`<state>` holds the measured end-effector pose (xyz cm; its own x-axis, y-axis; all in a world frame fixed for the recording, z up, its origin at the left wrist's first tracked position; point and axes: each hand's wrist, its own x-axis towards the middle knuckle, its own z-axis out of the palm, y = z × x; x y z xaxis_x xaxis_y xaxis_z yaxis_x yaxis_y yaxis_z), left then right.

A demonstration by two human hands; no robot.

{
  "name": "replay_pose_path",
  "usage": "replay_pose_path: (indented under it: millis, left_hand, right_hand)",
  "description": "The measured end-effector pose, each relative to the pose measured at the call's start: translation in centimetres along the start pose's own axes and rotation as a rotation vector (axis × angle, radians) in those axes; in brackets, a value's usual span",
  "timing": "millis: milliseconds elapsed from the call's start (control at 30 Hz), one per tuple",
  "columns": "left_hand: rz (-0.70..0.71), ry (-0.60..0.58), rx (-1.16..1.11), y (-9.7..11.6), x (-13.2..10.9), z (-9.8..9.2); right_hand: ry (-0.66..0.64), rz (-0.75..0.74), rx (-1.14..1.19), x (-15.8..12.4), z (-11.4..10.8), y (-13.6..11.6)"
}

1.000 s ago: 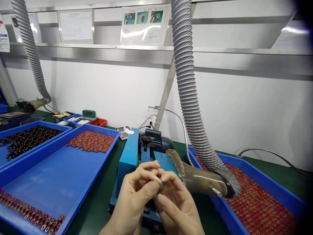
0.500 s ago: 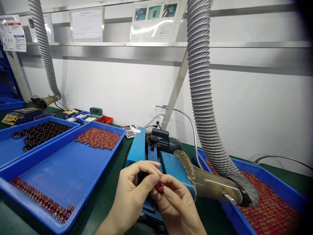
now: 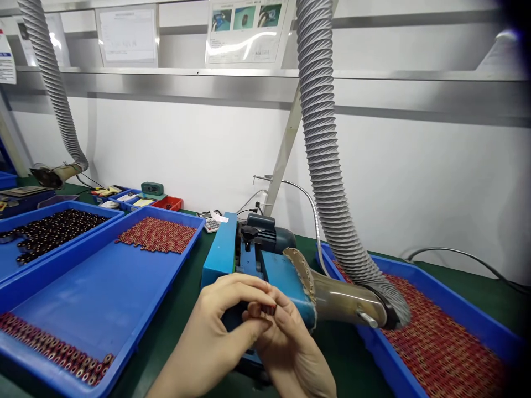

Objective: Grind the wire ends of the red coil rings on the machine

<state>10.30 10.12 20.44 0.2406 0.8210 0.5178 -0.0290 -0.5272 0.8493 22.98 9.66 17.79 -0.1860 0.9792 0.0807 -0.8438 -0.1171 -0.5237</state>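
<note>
A small red toothed ring (image 3: 269, 310), much like a motor core, sits between my fingertips in front of a blue machine (image 3: 286, 279). My left hand (image 3: 219, 329) comes from the left, its index finger and thumb curled around the ring. From the right, my right hand (image 3: 292, 345) pinches at it, thumb against the near side and palm partly turned up. Fingers cover most of the ring, so only a dark red edge shows.
Left, a blue tray (image 3: 145, 331) holds red rings in two groups; another blue tray (image 3: 8, 265) holds dark rings. A third blue tray (image 3: 384, 359), full of red rings, stands right. A grey hose (image 3: 319, 127) hangs down to a duct (image 3: 346, 298) beside the machine.
The ring has been turned: its toothed face showed before, and now only an edge does. Both hands have shifted slightly with it. The whole view has swung to the right.
</note>
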Motion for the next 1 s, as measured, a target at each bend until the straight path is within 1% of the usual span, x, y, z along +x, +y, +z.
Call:
replay_pose_path:
  millis: [100,167,233,300,367,400,433,467,500,567,600,667,800,833,967,1000]
  left_hand:
    - [0.028,0.049,-0.072,-0.5,0.2,0.2]
    - [0.02,0.074,-0.137,-1.0,0.2,0.2]
    - [-0.002,0.107,-0.233,-1.5,0.3,0.2]
    - [-0.015,0.179,-0.342,-1.8,0.4,0.0]
    - [0.008,0.271,-0.408,-2.0,0.5,-0.3]
    - [0.032,0.288,-0.403,-2.0,0.4,-0.5]
    - [0.057,0.265,-0.374,-2.0,0.4,-0.8]
    - [0.07,0.203,-0.324,-1.8,0.3,-1.0]
    - [0.069,0.116,-0.263,-1.7,0.3,-1.2]
    - [0.026,-0.05,-0.146,-1.2,0.1,-1.3]
    - [0.005,-0.09,-0.108,-1.0,0.1,-1.2]
    - [0.004,-0.078,-0.072,-0.8,0.1,-0.8]
    - [0.083,0.042,-0.133,-1.0,0.2,-0.1]
    - [0.075,0.071,-0.177,-1.2,0.3,0.0]
    - [-0.064,0.142,-0.429,-1.6,0.3,0.2]
    - [-0.073,0.165,-0.473,-1.6,0.3,0.1]
  right_hand:
    - [0.056,-0.054,-0.046,-0.1,0.2,0.2]
    - [0.063,-0.089,-0.068,-0.1,0.3,0.3]
    - [0.034,-0.098,-0.088,-0.1,0.6,0.3]
    - [-0.012,-0.086,-0.1,-0.2,0.7,0.2]
    - [-0.032,-0.052,-0.083,-0.3,0.7,0.0]
    - [-0.026,-0.029,-0.052,-0.3,0.6,-0.1]
    - [-0.017,-0.003,-0.01,-0.2,0.4,-0.2]
    - [-0.016,0.024,0.037,-0.1,0.2,-0.2]
    - [-0.02,0.048,0.081,0.0,-0.1,-0.2]
    - [-0.044,0.077,0.145,0.2,-0.7,-0.2]
    - [-0.053,0.083,0.16,0.3,-1.0,-0.1]
    - [-0.063,0.08,0.161,0.4,-1.3,0.0]
    - [-0.062,0.052,0.114,0.4,-1.1,0.2]
    - [-0.067,0.044,0.099,0.4,-1.0,0.2]
    - [-0.112,0.016,-0.001,0.2,-0.2,0.3]
    - [-0.114,0.006,-0.032,0.1,-0.1,0.3]
